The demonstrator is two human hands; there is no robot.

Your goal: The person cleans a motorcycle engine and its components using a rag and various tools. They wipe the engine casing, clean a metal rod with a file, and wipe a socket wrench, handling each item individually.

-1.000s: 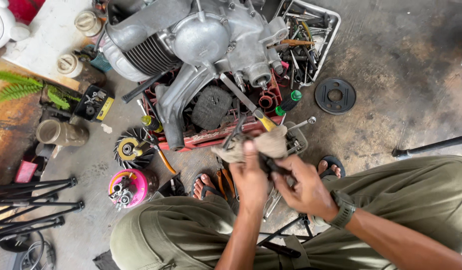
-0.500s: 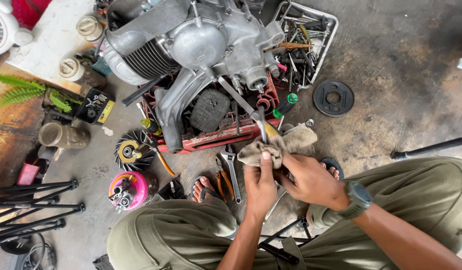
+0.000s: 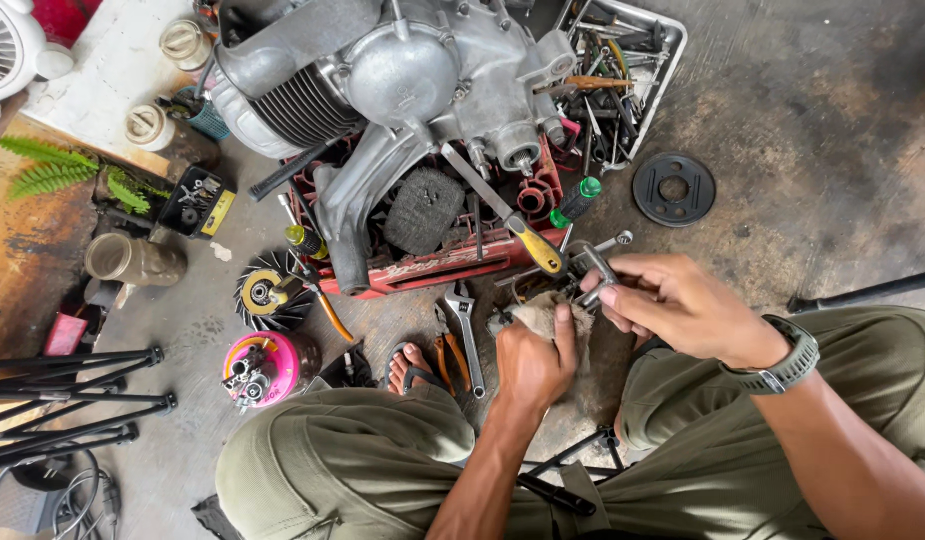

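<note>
- My left hand (image 3: 530, 362) is closed around a dirty rag (image 3: 548, 315), knuckles up, just in front of my knees.
- My right hand (image 3: 672, 305) pinches a small metal part (image 3: 594, 272) between thumb and fingertips — the part sits right above the rag, touching or nearly touching it; I cannot tell which.
- Both grips are shut: left on the rag, right on the metal part.
- I wear a dark watch (image 3: 785, 360) on the right wrist.
- A screwdriver with a yellow handle (image 3: 538, 250) lies just beyond the part, its blade running up toward the grey engine (image 3: 402, 80).
- The engine rests on a red crate (image 3: 432, 265) on the concrete floor (image 3: 812, 130).
- A wrench (image 3: 466, 325) lies on the floor left of my left hand, beside my sandalled foot (image 3: 410, 365).
- A black disc (image 3: 673, 188) lies well apart to the right — a metal tray of tools (image 3: 664, 60) stands beyond it.
- A pink tub (image 3: 264, 367) of small parts sits near my left knee.
</note>
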